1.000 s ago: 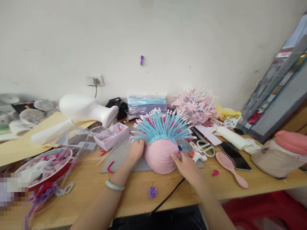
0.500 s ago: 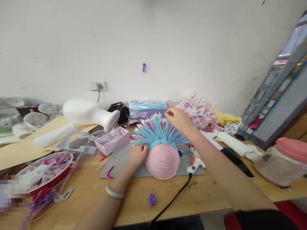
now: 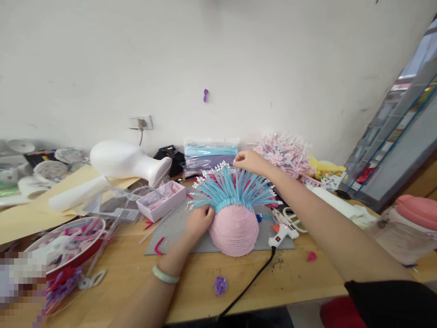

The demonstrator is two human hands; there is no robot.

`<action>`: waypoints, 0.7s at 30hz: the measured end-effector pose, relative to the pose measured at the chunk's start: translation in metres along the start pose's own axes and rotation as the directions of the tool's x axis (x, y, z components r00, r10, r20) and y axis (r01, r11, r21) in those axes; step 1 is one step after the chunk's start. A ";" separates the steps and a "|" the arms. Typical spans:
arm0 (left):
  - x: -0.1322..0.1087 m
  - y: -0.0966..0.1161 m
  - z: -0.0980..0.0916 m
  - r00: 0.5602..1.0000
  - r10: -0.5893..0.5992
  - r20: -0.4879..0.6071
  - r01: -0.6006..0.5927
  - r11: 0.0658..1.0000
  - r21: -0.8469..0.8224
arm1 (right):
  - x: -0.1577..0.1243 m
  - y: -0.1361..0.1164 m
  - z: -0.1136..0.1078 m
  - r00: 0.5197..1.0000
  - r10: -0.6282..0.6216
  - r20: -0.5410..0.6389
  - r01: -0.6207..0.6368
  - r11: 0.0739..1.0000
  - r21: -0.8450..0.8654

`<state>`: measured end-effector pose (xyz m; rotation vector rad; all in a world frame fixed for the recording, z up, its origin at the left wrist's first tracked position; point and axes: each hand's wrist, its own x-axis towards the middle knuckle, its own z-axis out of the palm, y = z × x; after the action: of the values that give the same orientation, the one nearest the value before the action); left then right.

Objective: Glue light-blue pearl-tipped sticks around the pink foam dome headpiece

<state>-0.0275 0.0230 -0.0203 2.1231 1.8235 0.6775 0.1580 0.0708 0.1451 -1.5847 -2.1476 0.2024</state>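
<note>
A pink ribbed dome (image 3: 235,230) stands on a grey mat, with a fan of light-blue pipe-cleaner stems (image 3: 227,187) tipped with white beads spreading from its upper edge. My left hand (image 3: 201,218) is closed at the dome's left side, thumb on top where stems meet pink; its other fingers are hidden. Above the fan, my right hand (image 3: 251,162) has its fingertips pinched together at the beaded end of a blue stem. Darker pink stems show behind the blue ones.
A white glue gun (image 3: 282,234) with black cord lies right of the dome. Nearby are scissors (image 3: 296,221), a purple flower (image 3: 220,285), a pink-filled box (image 3: 161,200), a foam head (image 3: 126,161), bagged pipe cleaners (image 3: 211,157) and a pink tufted bundle (image 3: 282,152).
My right hand has lowered slightly and its fingers have come down to the bead tips. My left hand stays at the dome. The view has shifted a little.
</note>
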 end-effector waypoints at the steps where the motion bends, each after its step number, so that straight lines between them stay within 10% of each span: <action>1: 0.000 0.001 0.000 1.000 0.004 0.001 -0.004 1.000 -0.003 | -0.002 0.000 -0.003 1.000 -0.009 0.003 0.009 1.000 -0.020; 13: -0.001 -0.001 0.001 1.000 -0.024 0.004 0.024 1.000 -0.020 | -0.005 0.005 -0.006 0.999 0.001 -0.034 -0.004 0.995 -0.095; 21: 0.000 -0.001 0.002 0.999 -0.038 -0.002 0.038 0.999 -0.032 | 0.007 -0.017 0.026 0.973 -0.215 -0.078 0.187 0.944 -0.271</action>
<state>-0.0276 0.0229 -0.0228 2.0627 1.8371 0.6956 0.1298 0.0758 0.1309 -1.4589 -2.3061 -0.2377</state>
